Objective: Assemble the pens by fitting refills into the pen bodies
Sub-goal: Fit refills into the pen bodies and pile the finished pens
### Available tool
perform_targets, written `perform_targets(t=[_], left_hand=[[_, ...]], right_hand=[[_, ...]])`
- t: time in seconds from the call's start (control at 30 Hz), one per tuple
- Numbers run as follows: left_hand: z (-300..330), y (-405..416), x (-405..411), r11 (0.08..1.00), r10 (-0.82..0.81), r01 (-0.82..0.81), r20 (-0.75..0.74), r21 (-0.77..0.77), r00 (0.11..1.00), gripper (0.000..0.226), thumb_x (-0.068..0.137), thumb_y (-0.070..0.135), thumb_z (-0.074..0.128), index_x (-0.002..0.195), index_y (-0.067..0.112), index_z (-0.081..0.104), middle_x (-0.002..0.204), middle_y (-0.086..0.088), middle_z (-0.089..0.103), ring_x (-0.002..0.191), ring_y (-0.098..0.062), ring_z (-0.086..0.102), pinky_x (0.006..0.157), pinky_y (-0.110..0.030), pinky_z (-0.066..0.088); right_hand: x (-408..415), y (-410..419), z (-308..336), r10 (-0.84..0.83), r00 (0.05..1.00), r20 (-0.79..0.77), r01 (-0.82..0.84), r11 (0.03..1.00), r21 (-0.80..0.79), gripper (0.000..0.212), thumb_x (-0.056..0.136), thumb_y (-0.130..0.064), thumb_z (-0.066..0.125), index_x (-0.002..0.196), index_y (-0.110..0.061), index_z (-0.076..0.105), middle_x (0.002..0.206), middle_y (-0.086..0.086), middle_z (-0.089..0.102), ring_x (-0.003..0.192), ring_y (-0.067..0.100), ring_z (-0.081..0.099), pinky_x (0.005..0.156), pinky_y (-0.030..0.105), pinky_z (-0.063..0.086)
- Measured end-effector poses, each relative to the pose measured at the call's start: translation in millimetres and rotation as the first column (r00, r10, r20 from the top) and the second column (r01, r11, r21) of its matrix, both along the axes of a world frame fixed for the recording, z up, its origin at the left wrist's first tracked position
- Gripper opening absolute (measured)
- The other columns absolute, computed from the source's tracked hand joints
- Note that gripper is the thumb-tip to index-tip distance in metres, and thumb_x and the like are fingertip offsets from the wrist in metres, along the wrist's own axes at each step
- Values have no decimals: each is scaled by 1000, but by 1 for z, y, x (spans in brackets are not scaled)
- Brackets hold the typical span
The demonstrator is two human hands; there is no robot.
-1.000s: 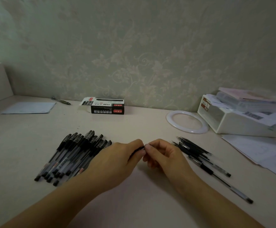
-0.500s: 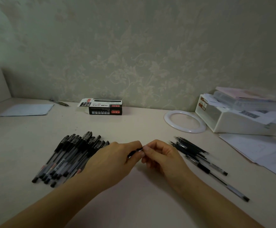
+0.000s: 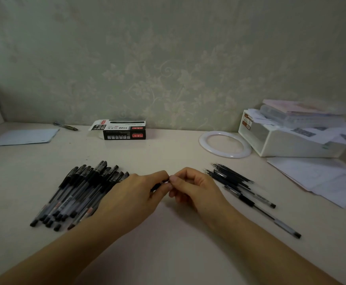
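Smooth matt table (image 3: 168, 254); glossy plastic pens (image 3: 75, 194); patterned wallpaper (image 3: 168, 68).

The bench (image 3: 168, 153) is pale cream. The wall (image 3: 168, 58) wears grey-green floral wallpaper. The pens (image 3: 79, 192) are black and clear, the pen box (image 3: 124, 131) black with red labels, the ring (image 3: 225, 144) white.

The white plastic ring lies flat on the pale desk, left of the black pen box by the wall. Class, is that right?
Not quite. The head view shows the white plastic ring flat on the pale desk, but right of the black pen box, beside the white storage box.
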State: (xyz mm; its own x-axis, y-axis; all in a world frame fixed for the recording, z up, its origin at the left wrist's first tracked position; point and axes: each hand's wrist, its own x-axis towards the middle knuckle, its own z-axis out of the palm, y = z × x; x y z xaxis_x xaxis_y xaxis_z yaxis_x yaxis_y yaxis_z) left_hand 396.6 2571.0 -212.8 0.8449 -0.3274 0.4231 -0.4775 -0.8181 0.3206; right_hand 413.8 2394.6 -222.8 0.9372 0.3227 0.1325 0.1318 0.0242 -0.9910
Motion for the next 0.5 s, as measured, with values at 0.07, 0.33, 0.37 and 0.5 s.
perform_targets(t=[0.07, 0.33, 0.37, 0.5], left_hand=[[-1, 0, -1, 1000, 4, -4, 2, 1, 1000, 28, 89, 60, 27, 85, 39, 46, 55, 8, 49, 53, -11, 49, 47, -28, 38], [-1, -9, -6, 999, -53, 53, -23, -7, 998, 14, 99, 40, 33, 88, 37, 43, 75, 15, 48, 69, -6, 49, 57, -22, 35], [-2, -10, -6, 998, -66, 66, -34, -17, 997, 15, 100, 38, 32, 88, 35, 41, 75, 14, 47, 69, -6, 48, 57, -23, 35], [-4, -8, -3, 998, -15, 14, 20, 63, 1000, 16, 99, 39, 29, 84, 34, 29, 60, 10, 42, 53, -8, 43, 45, -23, 23]], right_hand=[[0, 0, 0, -1, 1000, 1, 1, 1000, 11, 17, 93, -20, 65, 77, -18, 69, 69, 5, 68, 58, 11, 56, 57, 17, 45], [1, 2, -1, -61, 998, 2, 61, 998, 6, 11, 92, -13, 63, 82, -12, 66, 68, 4, 67, 60, 13, 57, 61, 22, 46], [1, 3, -1, -75, 997, 10, 75, 997, -1, 11, 93, -14, 63, 82, -11, 66, 66, 3, 66, 58, 11, 56, 60, 21, 46], [1, 6, -3, -81, 994, 70, 85, 994, -66, 18, 95, -23, 63, 84, -9, 66, 61, -2, 66, 51, 5, 53, 52, 12, 42]])
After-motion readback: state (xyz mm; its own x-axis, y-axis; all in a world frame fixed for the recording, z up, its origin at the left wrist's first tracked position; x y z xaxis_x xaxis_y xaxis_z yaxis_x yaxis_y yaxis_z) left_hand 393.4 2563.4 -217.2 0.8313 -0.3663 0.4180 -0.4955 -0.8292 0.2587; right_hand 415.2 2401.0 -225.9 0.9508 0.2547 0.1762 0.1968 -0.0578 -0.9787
